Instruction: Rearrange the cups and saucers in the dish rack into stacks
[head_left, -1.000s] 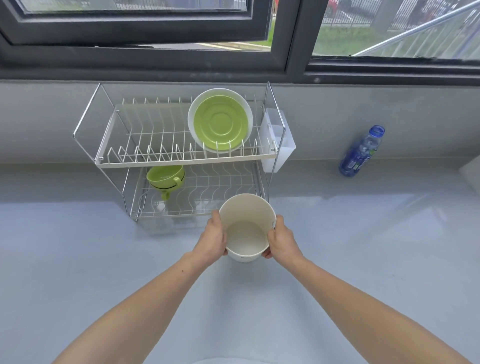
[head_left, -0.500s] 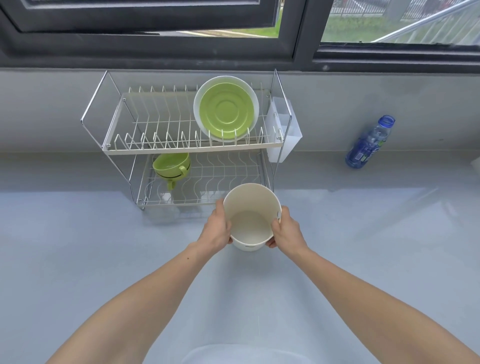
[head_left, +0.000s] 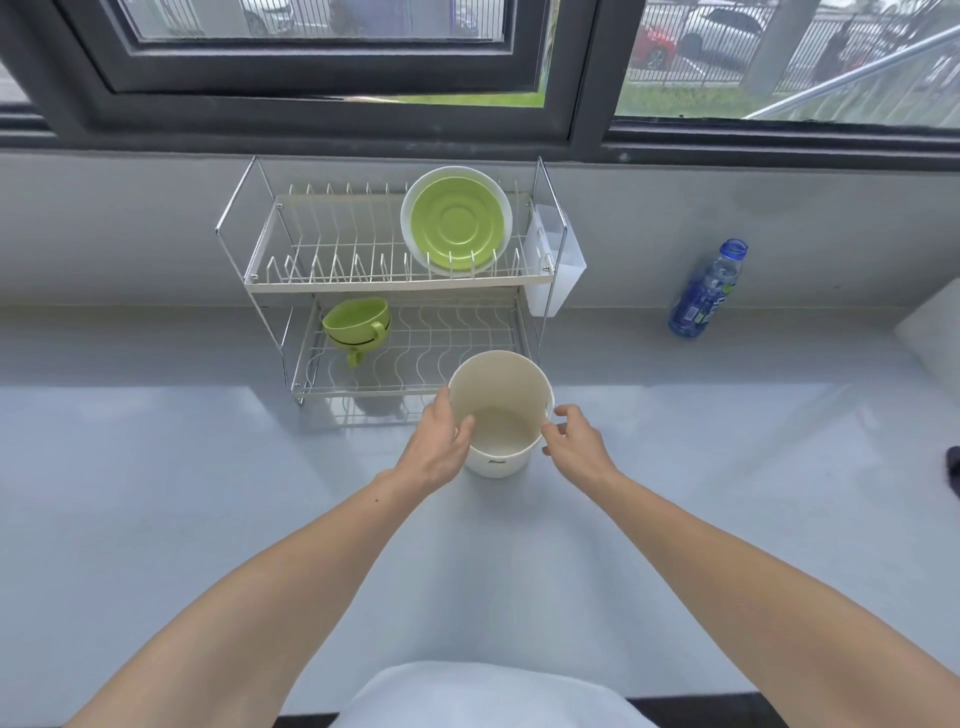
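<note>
A two-tier wire dish rack (head_left: 395, 283) stands against the wall. On its upper tier a green saucer (head_left: 457, 223) leans upright against a larger white plate (head_left: 408, 221). Two green cups (head_left: 356, 322) sit nested on the left of the lower tier. In front of the rack's right end a tall white container (head_left: 501, 415) stands on the counter, empty inside. My left hand (head_left: 439, 449) holds its left rim, thumb over the edge. My right hand (head_left: 576, 441) hovers just off its right side with fingers spread.
A white plastic cutlery holder (head_left: 553, 260) hangs on the rack's right end. A blue bottle (head_left: 709, 291) stands by the wall at the right. A white block (head_left: 935, 332) and a dark object (head_left: 953, 467) sit at the right edge. The grey counter (head_left: 208, 493) extends left.
The white container has come down to rest on the counter before the rack. My right hand has let go of it and opened; my left hand stays on the rim.
</note>
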